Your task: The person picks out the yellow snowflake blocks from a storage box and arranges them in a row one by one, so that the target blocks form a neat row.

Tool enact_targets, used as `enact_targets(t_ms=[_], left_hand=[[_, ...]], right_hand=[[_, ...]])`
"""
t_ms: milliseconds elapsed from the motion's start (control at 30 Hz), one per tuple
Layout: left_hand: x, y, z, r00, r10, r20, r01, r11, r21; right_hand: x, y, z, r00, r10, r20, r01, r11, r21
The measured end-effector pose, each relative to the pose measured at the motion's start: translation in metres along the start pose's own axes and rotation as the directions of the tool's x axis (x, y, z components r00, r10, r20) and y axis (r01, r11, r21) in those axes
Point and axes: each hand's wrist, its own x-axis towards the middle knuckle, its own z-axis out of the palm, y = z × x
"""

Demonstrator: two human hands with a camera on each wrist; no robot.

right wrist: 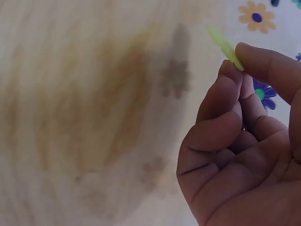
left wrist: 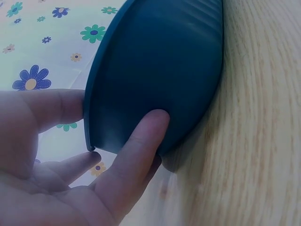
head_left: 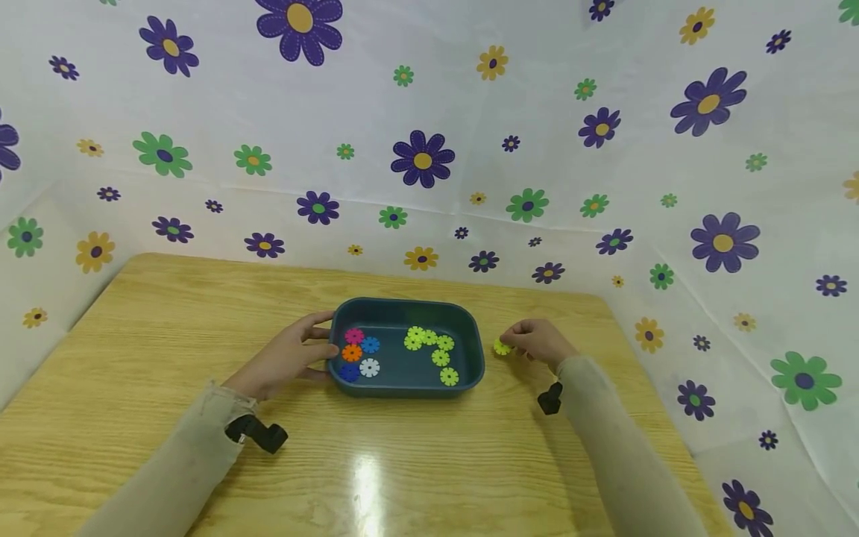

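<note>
A dark teal tray [head_left: 406, 391] stands on the table, and my left hand [head_left: 291, 358] holds it by its left end. In the left wrist view the thumb [left wrist: 153, 127] presses on the tray's outer wall, with another finger at the rim. Off the tray's right side, my right hand [head_left: 540, 341] pinches a yellow-green notched plastic disc [right wrist: 225, 47] between thumb and fingertips. The disc appears edge-on in the right wrist view. In the tray's left part lie a pink disc [head_left: 354, 336], an orange disc [head_left: 352, 353], a white disc [head_left: 369, 368] and blue ones.
Several yellow-green discs [head_left: 440, 358] lie in the tray's right part, some overlapping. The wooden table [head_left: 302, 477] extends around the tray. A white flower-printed sheet [head_left: 376, 112] hangs behind the table and down its right side.
</note>
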Motion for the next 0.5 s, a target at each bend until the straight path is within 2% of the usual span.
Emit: enact_targets(t_ms=[167,500], left_hand=[[0.003,0.001,-0.003,1.000,-0.010,0.003,0.010,1.000,0.010],[0.007,0.003,-0.010,0.999,-0.013,0.031,0.013,1.000,-0.004]], right_hand=[[0.004,0.008,0.003,0.998,0.041,-0.042,-0.042,0.999,-0.023],[0.008,0.013,0.008,0.993,0.074,-0.087,-0.079,0.995,-0.065]])
